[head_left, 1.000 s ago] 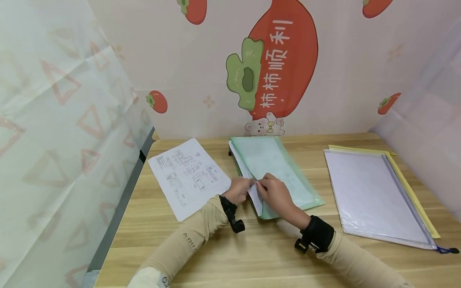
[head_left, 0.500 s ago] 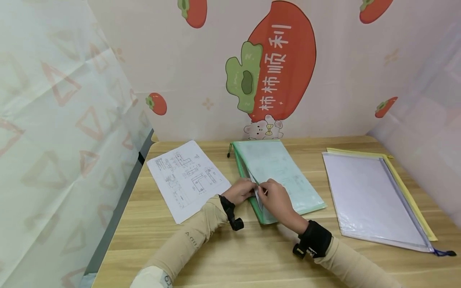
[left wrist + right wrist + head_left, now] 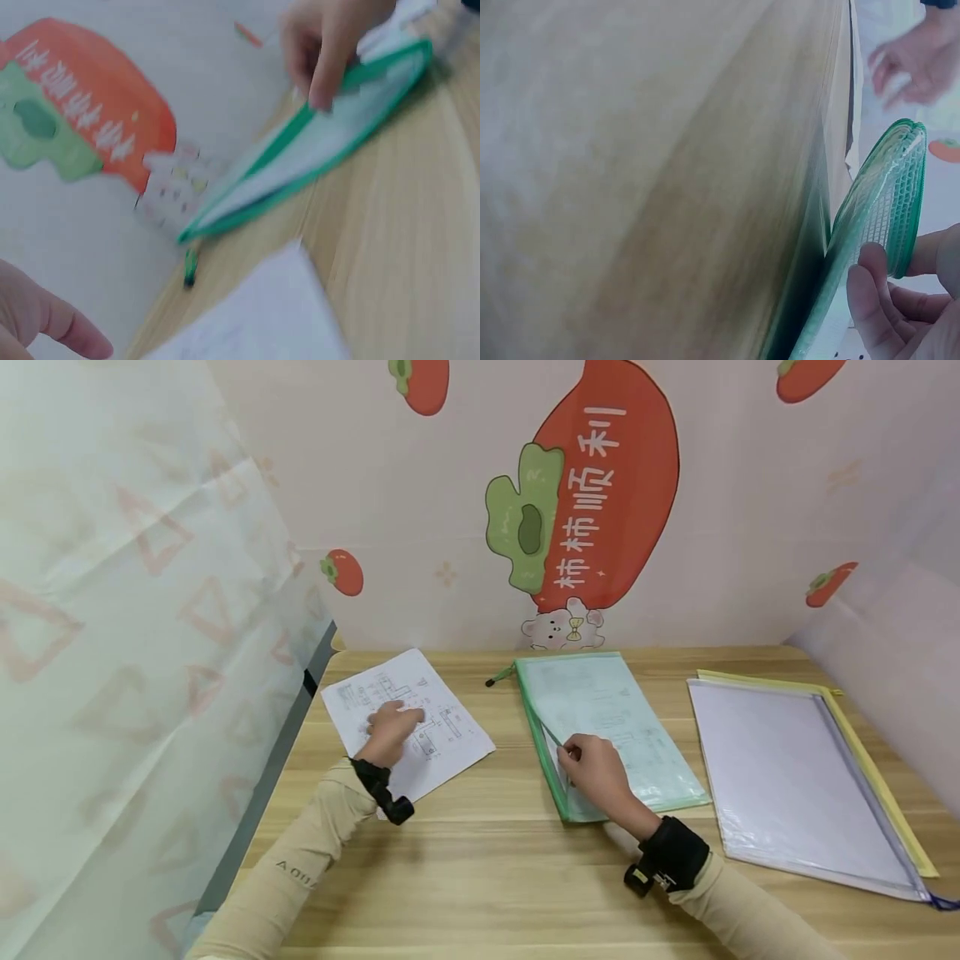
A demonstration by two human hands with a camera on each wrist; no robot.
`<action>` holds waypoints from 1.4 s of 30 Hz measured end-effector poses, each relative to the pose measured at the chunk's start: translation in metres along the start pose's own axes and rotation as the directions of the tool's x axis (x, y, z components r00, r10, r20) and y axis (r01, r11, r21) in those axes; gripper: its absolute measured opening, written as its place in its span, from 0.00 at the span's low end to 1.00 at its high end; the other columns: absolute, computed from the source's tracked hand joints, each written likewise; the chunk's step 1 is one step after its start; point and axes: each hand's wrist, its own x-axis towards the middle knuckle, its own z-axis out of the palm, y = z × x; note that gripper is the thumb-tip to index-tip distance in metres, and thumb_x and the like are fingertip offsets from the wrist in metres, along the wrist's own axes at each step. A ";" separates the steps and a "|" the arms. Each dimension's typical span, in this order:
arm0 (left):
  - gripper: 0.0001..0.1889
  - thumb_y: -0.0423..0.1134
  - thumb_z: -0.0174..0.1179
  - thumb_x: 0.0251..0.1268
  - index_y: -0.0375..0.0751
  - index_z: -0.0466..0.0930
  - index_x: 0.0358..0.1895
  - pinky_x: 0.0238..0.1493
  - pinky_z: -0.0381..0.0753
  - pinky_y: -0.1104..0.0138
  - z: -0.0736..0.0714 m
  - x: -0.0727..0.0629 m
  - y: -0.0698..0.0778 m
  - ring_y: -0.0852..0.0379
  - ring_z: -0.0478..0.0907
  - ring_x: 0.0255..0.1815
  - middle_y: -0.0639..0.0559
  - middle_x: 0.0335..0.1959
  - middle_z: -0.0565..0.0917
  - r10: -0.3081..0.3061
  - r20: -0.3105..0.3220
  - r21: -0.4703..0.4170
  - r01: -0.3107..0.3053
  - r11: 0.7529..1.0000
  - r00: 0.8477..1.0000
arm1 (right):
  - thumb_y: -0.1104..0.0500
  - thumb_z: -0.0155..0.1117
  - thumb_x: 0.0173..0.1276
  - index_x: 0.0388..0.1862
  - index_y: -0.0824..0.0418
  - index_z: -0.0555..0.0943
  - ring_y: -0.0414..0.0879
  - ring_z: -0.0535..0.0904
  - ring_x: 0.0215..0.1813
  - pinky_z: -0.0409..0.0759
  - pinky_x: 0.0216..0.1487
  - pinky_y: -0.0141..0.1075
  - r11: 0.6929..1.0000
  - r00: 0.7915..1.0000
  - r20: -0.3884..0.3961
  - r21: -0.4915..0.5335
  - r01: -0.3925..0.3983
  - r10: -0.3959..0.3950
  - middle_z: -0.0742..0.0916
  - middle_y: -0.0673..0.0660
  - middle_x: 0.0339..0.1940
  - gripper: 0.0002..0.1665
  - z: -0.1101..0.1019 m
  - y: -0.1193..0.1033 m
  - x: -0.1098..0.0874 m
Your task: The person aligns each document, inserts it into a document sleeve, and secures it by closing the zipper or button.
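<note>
My right hand (image 3: 597, 770) pinches the upper edge of a green-trimmed mesh zip file bag (image 3: 647, 727), which lies in the middle of the table. Its long left side gapes, and white paper (image 3: 551, 752) shows inside. In the right wrist view, thumb and fingers are at the lifted green rim (image 3: 911, 217). Over to the left, my left hand (image 3: 392, 729) hovers above a sheet of paper (image 3: 459, 745) printed with technical drawings, fingers loosely bent and holding nothing. A corner of that sheet (image 3: 262, 307) shows beneath this hand in the left wrist view.
At the right lie a clear zip file bag (image 3: 787, 785) with a grey zip and, partly hidden under it, a yellow-edged one (image 3: 892, 793). A green zip pull (image 3: 500, 677) sticks out at the back. A printed curtain (image 3: 420, 510) stands behind the table.
My left hand has let go of the file bag's edge and moved left over the loose sheet. The right hand keeps its pinch, and the bag's opening now gapes toward the left.
</note>
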 end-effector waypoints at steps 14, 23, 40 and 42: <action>0.47 0.42 0.72 0.48 0.15 0.56 0.64 0.54 0.68 0.46 -0.046 0.027 -0.035 0.33 0.59 0.52 0.21 0.58 0.60 -0.024 -0.218 0.451 0.123 0.884 0.976 | 0.63 0.55 0.80 0.46 0.69 0.81 0.43 0.79 0.20 0.76 0.24 0.36 0.992 0.985 0.159 0.096 -0.077 0.061 0.82 0.57 0.23 0.10 -0.006 0.009 0.005; 0.41 0.36 0.71 0.46 0.19 0.61 0.61 0.51 0.68 0.47 -0.042 0.030 -0.034 0.35 0.61 0.49 0.22 0.57 0.65 -0.043 -0.190 0.389 0.115 0.914 0.981 | 0.62 0.54 0.80 0.46 0.70 0.81 0.44 0.78 0.20 0.75 0.23 0.36 0.989 0.982 0.173 0.115 -0.098 0.077 0.82 0.57 0.21 0.12 -0.009 0.008 0.003; 0.28 0.27 0.59 0.65 0.23 0.67 0.69 0.41 0.83 0.63 -0.039 0.016 -0.032 0.48 0.83 0.44 0.26 0.59 0.79 0.070 0.119 0.047 -0.076 0.996 0.990 | 0.63 0.54 0.80 0.47 0.71 0.80 0.45 0.78 0.20 0.75 0.24 0.37 0.984 0.983 0.172 0.151 -0.090 0.064 0.81 0.58 0.20 0.12 -0.014 0.010 0.000; 0.25 0.28 0.52 0.74 0.27 0.66 0.72 0.40 0.85 0.64 -0.035 0.012 -0.031 0.51 0.86 0.43 0.29 0.59 0.81 0.090 0.221 -0.033 -0.084 0.996 0.971 | 0.63 0.54 0.80 0.48 0.71 0.80 0.45 0.78 0.20 0.76 0.24 0.37 0.984 0.984 0.171 0.156 -0.086 0.059 0.81 0.58 0.20 0.12 -0.015 0.010 0.000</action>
